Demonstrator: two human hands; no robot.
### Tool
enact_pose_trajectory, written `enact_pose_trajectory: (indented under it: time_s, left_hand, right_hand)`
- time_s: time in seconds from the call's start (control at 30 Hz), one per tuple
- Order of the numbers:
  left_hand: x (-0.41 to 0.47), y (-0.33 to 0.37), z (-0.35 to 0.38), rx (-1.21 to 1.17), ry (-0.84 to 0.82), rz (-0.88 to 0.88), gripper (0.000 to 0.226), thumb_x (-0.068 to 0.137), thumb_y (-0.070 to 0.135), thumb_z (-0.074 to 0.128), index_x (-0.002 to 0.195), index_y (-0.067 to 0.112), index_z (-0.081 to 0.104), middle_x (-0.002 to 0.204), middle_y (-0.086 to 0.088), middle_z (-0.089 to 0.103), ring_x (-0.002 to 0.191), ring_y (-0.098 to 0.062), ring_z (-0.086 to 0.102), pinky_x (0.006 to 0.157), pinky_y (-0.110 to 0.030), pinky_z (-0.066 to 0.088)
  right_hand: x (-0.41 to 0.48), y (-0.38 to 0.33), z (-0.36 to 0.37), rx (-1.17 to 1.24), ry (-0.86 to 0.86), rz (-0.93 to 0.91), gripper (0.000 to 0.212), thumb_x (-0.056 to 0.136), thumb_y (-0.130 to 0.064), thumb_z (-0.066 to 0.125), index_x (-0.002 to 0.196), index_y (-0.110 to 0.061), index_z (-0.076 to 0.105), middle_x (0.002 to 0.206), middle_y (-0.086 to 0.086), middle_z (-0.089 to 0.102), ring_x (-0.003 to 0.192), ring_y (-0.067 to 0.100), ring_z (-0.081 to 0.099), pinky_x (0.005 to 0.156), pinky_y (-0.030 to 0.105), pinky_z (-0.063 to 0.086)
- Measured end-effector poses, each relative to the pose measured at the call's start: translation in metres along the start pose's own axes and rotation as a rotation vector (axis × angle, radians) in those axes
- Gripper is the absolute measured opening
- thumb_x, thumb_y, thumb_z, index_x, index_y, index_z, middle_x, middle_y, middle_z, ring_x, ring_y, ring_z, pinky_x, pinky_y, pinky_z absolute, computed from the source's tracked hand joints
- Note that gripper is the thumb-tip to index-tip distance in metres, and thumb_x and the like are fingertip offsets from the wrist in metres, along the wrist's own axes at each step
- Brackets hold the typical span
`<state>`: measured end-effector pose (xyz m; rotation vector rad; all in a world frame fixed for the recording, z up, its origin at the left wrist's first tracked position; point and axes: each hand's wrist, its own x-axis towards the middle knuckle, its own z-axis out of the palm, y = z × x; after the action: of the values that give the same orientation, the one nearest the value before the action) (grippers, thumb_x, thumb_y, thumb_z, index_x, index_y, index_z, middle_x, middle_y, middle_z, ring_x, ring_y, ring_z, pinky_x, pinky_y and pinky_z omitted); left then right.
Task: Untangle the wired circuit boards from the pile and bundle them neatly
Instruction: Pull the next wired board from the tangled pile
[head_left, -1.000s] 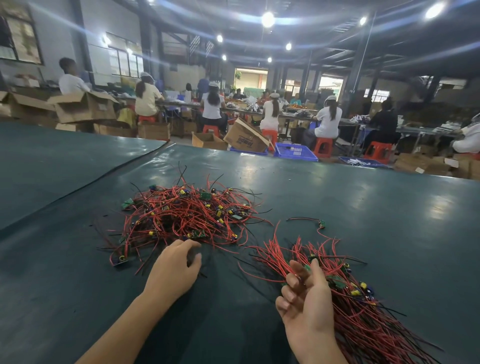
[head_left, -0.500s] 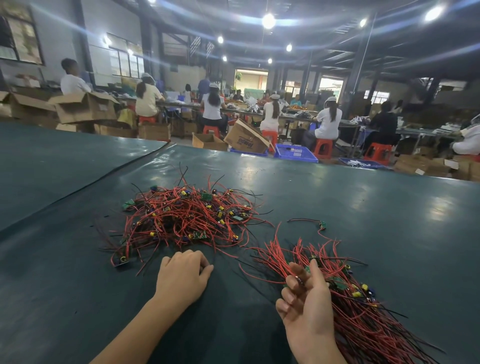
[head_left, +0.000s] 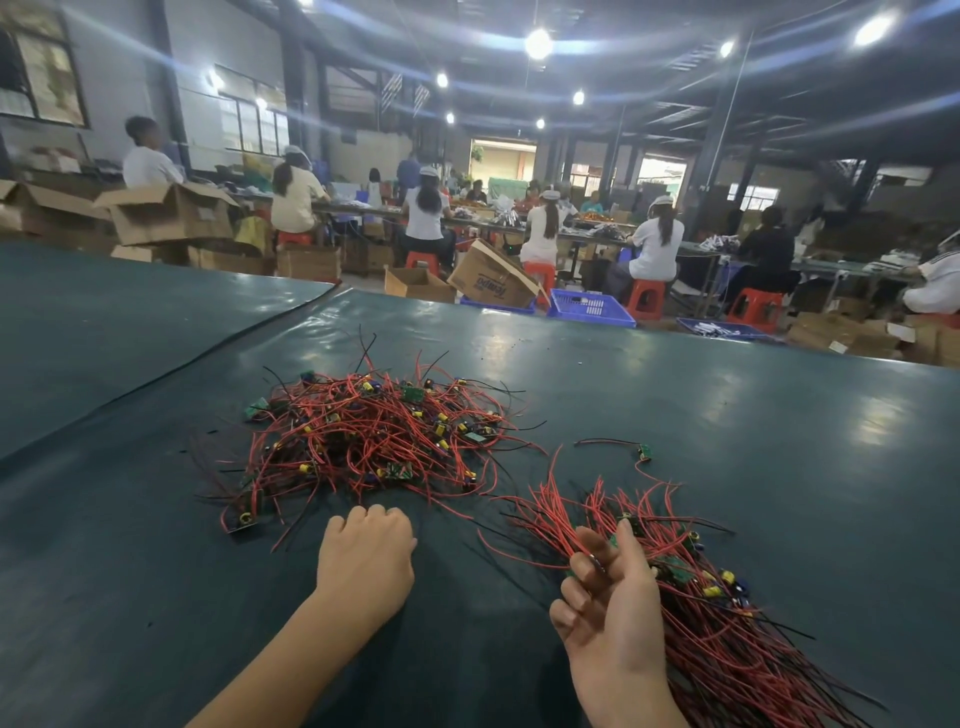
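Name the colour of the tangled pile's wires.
The pile is mostly red, some black; head view.

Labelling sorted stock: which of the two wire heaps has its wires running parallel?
The right heap, held by the right hand; the left heap is a criss-cross tangle.

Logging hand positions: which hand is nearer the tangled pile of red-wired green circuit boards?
Left. The left hand sits at the near edge of the pile; the right hand is off to its right, gripping the straightened bundle.
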<state>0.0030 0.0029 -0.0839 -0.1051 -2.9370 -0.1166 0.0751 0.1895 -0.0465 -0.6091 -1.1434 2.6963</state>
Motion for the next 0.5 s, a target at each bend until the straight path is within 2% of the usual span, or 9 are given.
enact_pose_trajectory:
  time_s: [0.1, 0.2, 0.3, 0.4, 0.5]
  left_hand:
    - [-0.004, 0.009, -0.004, -0.316, -0.072, 0.044, 0.025, 0.103, 0.034, 0.036, 0.109, 0.018, 0.054, 0.111, 0.001, 0.056, 0.105, -0.018, 0.052, 0.092, -0.033, 0.041]
    - [-0.006, 0.023, -0.017, -0.783, -0.131, 0.061, 0.021, 0.102, 0.030, 0.041, 0.094, 0.016, 0.054, 0.083, 0.005, 0.053, 0.071, -0.007, 0.048, 0.066, -0.023, 0.039]
    - [-0.008, 0.034, -0.035, -1.147, -0.199, 0.046, 0.023, 0.102, 0.018, 0.045, 0.081, 0.013, 0.052, 0.061, 0.003, 0.052, 0.047, -0.001, 0.042, 0.050, -0.016, 0.034]
    - [-0.016, 0.042, -0.047, -1.439, -0.359, 0.166, 0.024, 0.093, 0.007, 0.056, 0.070, 0.010, 0.052, 0.054, 0.000, 0.050, 0.044, -0.005, 0.040, 0.047, -0.016, 0.031]
    - [-0.029, 0.047, -0.052, -1.464, -0.514, 0.331, 0.010, 0.075, 0.009, 0.053, 0.067, 0.012, 0.058, 0.057, 0.003, 0.056, 0.049, -0.004, 0.047, 0.051, -0.014, 0.037]
  right_hand:
    - [0.002, 0.002, -0.001, -0.074, -0.031, -0.039, 0.044, 0.098, -0.045, 0.048, 0.079, -0.009, 0.065, 0.048, -0.006, 0.037, 0.034, 0.007, 0.028, 0.031, 0.019, 0.022]
    - [0.002, 0.009, 0.001, -0.317, -0.080, -0.140, 0.037, 0.097, -0.037, 0.054, 0.083, -0.005, 0.069, 0.051, -0.003, 0.048, 0.037, 0.008, 0.038, 0.031, 0.021, 0.028]
    - [-0.002, 0.020, 0.005, -0.537, -0.128, -0.264, 0.020, 0.093, -0.031, 0.060, 0.092, -0.014, 0.070, 0.067, -0.002, 0.068, 0.051, 0.008, 0.058, 0.036, 0.022, 0.039]
    - [-0.006, 0.022, 0.008, -0.542, -0.197, -0.260, 0.014, 0.093, -0.029, 0.059, 0.106, -0.026, 0.065, 0.080, -0.001, 0.074, 0.069, 0.010, 0.067, 0.042, 0.026, 0.048]
    - [-0.008, 0.020, 0.008, -0.545, -0.259, -0.286, 0.017, 0.090, -0.028, 0.061, 0.105, -0.027, 0.069, 0.070, -0.001, 0.070, 0.070, 0.021, 0.065, 0.056, 0.036, 0.055]
